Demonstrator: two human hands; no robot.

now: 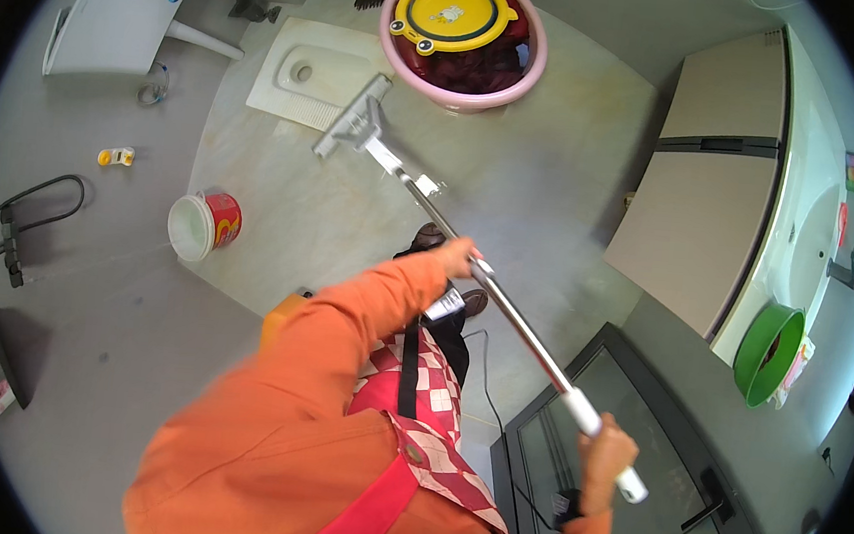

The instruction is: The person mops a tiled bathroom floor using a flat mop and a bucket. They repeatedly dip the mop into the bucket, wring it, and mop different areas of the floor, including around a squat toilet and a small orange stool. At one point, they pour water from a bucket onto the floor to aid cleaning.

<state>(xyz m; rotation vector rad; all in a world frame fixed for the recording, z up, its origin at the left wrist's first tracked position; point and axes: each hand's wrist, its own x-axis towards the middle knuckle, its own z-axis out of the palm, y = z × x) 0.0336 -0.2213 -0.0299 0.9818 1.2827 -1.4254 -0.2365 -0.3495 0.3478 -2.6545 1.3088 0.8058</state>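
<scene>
Both of my hands grip a long-handled floor squeegee (523,327), which slants across the view from lower right to upper left. My left hand (456,256) wraps round the metal pole about midway. Near the pole's end, my right hand (609,452) is closed on the white grip. At the far end the wide grey squeegee head (356,119) meets the near right edge of a white squat toilet (276,84). A pink basin (457,102), filled with dark red cloth in liquid, stands just beyond the head. On it lies a yellow folding basin (452,13) with frog-like eyes.
A red-and-white bucket (220,221) stands by the left wall, below a white cistern (116,17). On the right are a beige cabinet (693,198) and a green basin (769,354) on the counter. A dark-framed door (636,414) is near my right arm; a cable (486,372) trails beside me.
</scene>
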